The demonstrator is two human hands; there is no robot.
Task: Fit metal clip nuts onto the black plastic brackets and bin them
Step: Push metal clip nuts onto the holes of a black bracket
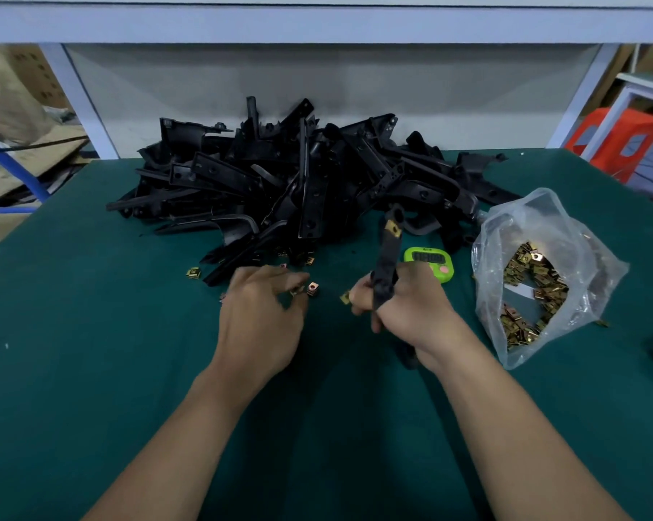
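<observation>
One bracket (387, 265) in right hand (404, 310); left hand (261, 317) seemingly pinching a clip nut (297, 292).

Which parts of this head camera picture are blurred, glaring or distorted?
In the head view, the left hand is slightly motion-blurred at its fingers; the clear plastic bag of brass clip nuts shows pale glare on its film; the wide lens bends the green table mat at the edges; the pile of black plastic brackets loses detail in shadow.
</observation>
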